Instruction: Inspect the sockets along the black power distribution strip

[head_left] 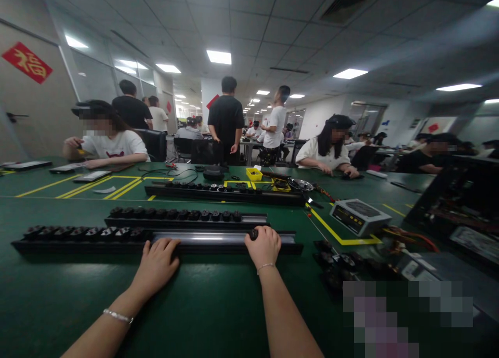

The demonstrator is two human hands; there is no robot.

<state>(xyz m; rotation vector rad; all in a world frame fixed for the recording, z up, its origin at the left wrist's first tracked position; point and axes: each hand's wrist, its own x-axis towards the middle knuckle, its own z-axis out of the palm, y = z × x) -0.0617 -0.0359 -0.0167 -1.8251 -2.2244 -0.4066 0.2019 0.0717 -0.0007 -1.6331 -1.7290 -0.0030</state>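
A long black rail (226, 249) with a shiny inner channel lies crosswise in front of me. Several small black knob-like parts (86, 234) stand in a row along its left half. The fingertips of my left hand (159, 264) rest at the rail's front edge, just right of that row, spread and holding nothing. Over the right part of the channel, my right hand (265, 248) is closed around one small dark round part (253, 234), whose top shows between thumb and fingers. Right behind lies a second black rail (255, 219) with a similar row of parts.
A third filled rail (280, 197) lies farther back. To the right are a grey power supply (360, 216), loose black parts (337, 262), cables and an opened computer case (460, 212). A yellow bin (253, 174) stands behind. Co-workers (329, 145) sit across the green table (210, 306).
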